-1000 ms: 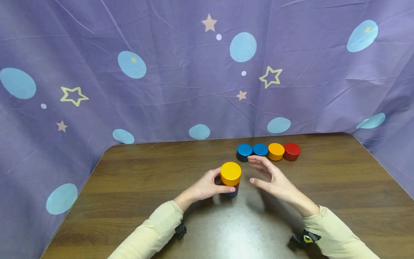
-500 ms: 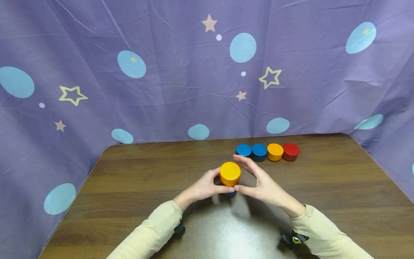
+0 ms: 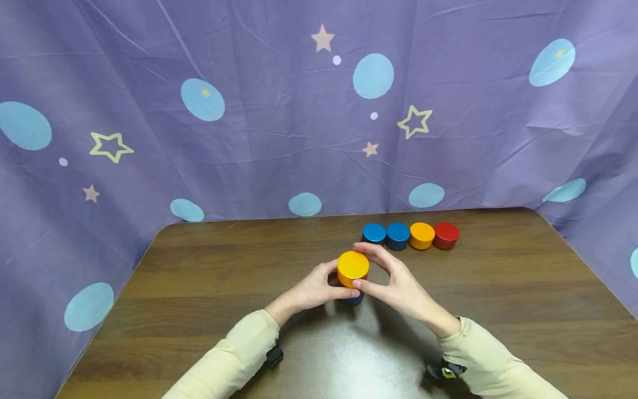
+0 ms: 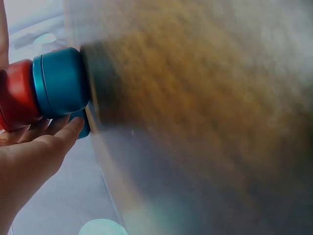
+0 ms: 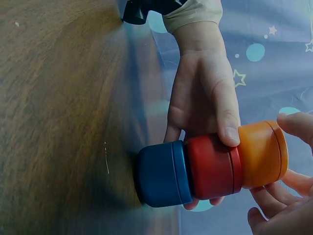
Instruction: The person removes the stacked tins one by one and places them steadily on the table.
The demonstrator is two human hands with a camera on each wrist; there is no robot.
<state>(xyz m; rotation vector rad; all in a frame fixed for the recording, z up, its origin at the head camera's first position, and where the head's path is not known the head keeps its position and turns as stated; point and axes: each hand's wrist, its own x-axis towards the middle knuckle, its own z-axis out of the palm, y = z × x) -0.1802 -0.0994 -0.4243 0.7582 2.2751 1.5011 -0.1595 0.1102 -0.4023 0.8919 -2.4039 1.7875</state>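
Note:
A stack of three round tins stands on the brown table (image 3: 209, 277): blue (image 5: 159, 174) at the bottom, red (image 5: 210, 166) in the middle, orange (image 3: 353, 265) on top. My left hand (image 3: 326, 285) grips the stack from the left, its thumb (image 5: 227, 122) across the red tin and its fingers behind the stack. My right hand (image 3: 381, 280) curls round the orange top tin from the right, with the thumb at its near edge and the fingers over its far side. The left wrist view shows the blue tin (image 4: 61, 88) and the red tin (image 4: 17, 95) above my left palm (image 4: 29, 156).
Four more tins sit touching in a row at the back of the table: blue (image 3: 374, 233), blue (image 3: 397, 235), orange (image 3: 421, 235), red (image 3: 446, 235). A purple cloth with stars and dots (image 3: 279, 111) hangs behind and at both sides.
My right hand has moved left from beside the stack, where it was open, and has curled round the orange top tin. The left hand has kept its hold on the stack.

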